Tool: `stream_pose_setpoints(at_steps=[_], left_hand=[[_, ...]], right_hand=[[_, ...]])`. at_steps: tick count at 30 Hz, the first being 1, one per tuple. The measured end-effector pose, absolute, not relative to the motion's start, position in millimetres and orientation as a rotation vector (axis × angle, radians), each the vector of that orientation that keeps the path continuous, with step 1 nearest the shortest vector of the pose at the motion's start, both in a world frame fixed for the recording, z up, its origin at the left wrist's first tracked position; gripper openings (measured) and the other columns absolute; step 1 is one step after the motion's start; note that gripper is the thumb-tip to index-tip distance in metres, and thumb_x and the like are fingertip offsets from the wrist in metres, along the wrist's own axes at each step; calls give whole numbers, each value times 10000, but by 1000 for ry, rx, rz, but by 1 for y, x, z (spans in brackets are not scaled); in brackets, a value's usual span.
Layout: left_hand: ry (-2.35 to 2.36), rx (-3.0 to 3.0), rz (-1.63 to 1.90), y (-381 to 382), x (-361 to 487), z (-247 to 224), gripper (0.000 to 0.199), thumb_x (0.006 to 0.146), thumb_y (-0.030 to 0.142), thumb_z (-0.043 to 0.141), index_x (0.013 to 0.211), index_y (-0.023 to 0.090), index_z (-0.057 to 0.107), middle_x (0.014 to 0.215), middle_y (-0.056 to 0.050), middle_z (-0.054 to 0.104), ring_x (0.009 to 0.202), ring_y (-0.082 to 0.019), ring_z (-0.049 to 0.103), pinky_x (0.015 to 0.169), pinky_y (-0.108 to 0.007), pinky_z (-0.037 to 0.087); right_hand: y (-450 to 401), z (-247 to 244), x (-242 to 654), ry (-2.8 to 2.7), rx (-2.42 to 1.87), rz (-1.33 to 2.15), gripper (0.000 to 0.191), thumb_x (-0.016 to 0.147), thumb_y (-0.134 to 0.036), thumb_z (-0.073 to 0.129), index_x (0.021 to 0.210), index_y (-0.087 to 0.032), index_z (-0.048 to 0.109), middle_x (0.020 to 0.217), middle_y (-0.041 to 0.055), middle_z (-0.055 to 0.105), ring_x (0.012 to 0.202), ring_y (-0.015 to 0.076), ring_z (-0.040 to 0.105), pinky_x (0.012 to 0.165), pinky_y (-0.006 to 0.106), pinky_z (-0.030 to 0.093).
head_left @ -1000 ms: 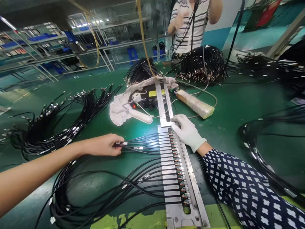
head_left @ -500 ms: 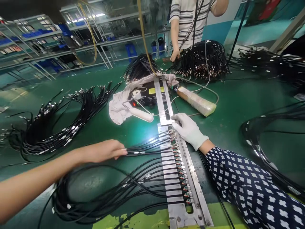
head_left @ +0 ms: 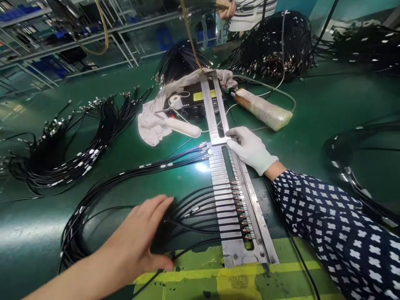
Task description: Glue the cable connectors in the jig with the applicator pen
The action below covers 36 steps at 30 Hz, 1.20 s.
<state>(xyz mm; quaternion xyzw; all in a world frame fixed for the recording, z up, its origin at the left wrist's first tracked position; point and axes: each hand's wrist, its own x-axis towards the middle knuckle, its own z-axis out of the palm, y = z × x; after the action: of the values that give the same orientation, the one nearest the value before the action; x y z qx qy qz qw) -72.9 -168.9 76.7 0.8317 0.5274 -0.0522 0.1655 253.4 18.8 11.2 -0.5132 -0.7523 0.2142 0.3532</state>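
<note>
Reaches over the near part of the green table (head_left: 300,133) with the bare left hand (head_left: 140,233), thumb and fingers spread wide around a gap facing the black cables (head_left: 203,204) set side by side in the nearer slots of a metal rack (head_left: 231,212); cannot tell whether in contact with any of them. Pinches the near corner of a slotted metal frame (head_left: 212,112) between thumb and forefinger of the white-gloved right hand (head_left: 251,152), just beside the rack's far end. Beside the rack's far slots, a loose bunch of cables (head_left: 143,169) with metal tips right at the edge, then curving back toward the left hand. Beyond, under the frame's far part, a black box (head_left: 193,100) with a yellow display, partly covered by a pale cloth (head_left: 153,125). Nearby, a white-handled tool (head_left: 184,127) and, to the right, a wrapped handle (head_left: 265,108). Farther left, a curved pile of labelled cables (head_left: 78,164); at the back, a big dark heap (head_left: 275,46) near a co-worker's hand (head_left: 227,9).
</note>
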Motion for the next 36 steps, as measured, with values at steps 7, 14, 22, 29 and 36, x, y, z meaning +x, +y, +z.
stream_pose_setpoints(at_steps=[7,14,22,29,36], left_hand=[[1604,1954,-371,-193,-36,78,320,825,297,466,1128,220,533,924,-84,689,859,-282,667,735,-382,510],[1577,1621,-300,-169,-30,104,145,716,270,511,831,228,434,823,-9,589,720,-189,568,640,-289,420],[1392,974,-147,-153,-25,120,541,807,751,461,795,211,462,475,109,302,392,-66,200,382,-210,154],[1516,1450,-234,-150,-44,120,515,887,678,386,714,202,480,620,38,410,565,-120,371,525,-246,272],[1543,1471,-68,-129,-64,108,508,894,674,355,672,219,311,660,54,272,602,-120,285,553,-239,279]], right_hand=[[19,10,255,-1964,-1317,544,271,856,-266,543,1096,-187,642,1059,73,648,937,239,615,875,366,471],[20,10,254,-1961,-1313,537,259,853,-257,546,1081,-186,649,1008,69,647,930,246,614,851,363,469],[20,9,254,-1973,-1299,528,250,858,-254,552,1079,-193,650,1009,60,654,939,249,609,833,358,463],[20,8,254,-1980,-1303,540,250,867,-275,553,1089,-200,639,1007,49,654,939,236,608,826,349,461],[18,11,254,-1983,-1303,560,252,867,-289,551,1091,-209,635,1047,50,659,962,241,609,836,359,466]])
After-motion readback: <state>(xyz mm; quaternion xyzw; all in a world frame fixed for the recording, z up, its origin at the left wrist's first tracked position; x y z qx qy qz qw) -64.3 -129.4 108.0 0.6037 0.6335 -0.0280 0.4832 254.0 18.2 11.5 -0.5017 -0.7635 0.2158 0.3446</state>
